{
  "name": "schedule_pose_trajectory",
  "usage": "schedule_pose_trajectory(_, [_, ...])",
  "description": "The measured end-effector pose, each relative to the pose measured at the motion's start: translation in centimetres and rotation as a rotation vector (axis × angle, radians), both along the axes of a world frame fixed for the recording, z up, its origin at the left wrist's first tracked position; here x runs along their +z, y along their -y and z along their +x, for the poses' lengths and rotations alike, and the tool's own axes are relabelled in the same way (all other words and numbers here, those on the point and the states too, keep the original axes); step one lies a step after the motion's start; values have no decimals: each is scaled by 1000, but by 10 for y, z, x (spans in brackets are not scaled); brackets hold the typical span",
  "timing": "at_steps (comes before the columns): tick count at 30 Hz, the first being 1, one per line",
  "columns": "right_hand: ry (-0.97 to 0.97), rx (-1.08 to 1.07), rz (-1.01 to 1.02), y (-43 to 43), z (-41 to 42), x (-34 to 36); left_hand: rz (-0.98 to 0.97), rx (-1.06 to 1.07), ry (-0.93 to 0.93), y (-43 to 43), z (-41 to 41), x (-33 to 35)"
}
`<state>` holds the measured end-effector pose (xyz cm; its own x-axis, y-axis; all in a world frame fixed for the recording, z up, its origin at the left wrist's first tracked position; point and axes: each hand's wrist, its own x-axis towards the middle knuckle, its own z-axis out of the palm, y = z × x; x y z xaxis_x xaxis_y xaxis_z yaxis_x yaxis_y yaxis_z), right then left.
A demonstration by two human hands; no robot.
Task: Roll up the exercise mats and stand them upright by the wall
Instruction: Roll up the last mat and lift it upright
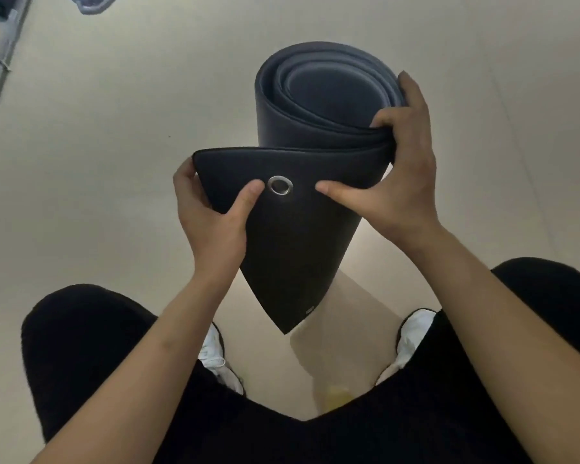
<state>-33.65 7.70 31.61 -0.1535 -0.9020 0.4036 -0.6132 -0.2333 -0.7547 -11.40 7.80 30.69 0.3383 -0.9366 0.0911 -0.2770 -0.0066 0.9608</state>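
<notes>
Rolled mat (315, 105) upright between the fingers, outer flap hanging loose. Left hand (208, 212) pinching the flap's corner, thumb just beside the eyelet (281, 185). Right hand (402, 162) curled over the roll's top rim, thumb pressing the flap. Likely to spring open should either pinch slacken, given the slack coils just beyond the fingertips. Bottom end hidden below the fingers, behind the flap; cannot tell whether resting on anything.

One head-worn camera looks steeply down, close over the mat (298, 246).
</notes>
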Motion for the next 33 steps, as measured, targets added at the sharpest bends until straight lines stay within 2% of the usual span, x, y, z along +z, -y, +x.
schedule_pose_trajectory(6, [40, 36, 190, -15, -13, 28, 94, -90, 185, 24, -13, 31])
schedule_pose_trajectory(8, [58, 54, 255, -28, -16, 38, 229, -82, 277, 25, -9, 37])
schedule_pose_trajectory(9, [63, 60, 288, -34, -16, 43, 348, -63, 253, 22, -8, 44])
schedule_pose_trajectory(12, [56, 69, 416, -49, -17, 57, 614, -116, 45, 4, -16, 65])
schedule_pose_trajectory(17, [12, 117, 597, -76, -3, 86, 867, -149, -405, -14, -26, 108])
schedule_pose_trajectory(19, [-9, 145, 662, -86, 4, 98, 960, -141, -503, -15, -29, 131])
schedule_pose_trajectory(22, [-58, 198, 785, -92, 11, 119, 1001, -146, -444, -20, -33, 151])
schedule_pose_trajectory(25, [-59, 254, 886, -88, 10, 134, 982, -90, -276, -22, -37, 145])
schedule_pose_trajectory(30, [-28, 312, 986, -76, -4, 148, 1015, -62, -38, -8, -52, 151])
schedule_pose_trajectory(33, [34, 331, 999, -72, -11, 149, 1002, -68, 18, -2, -56, 150])
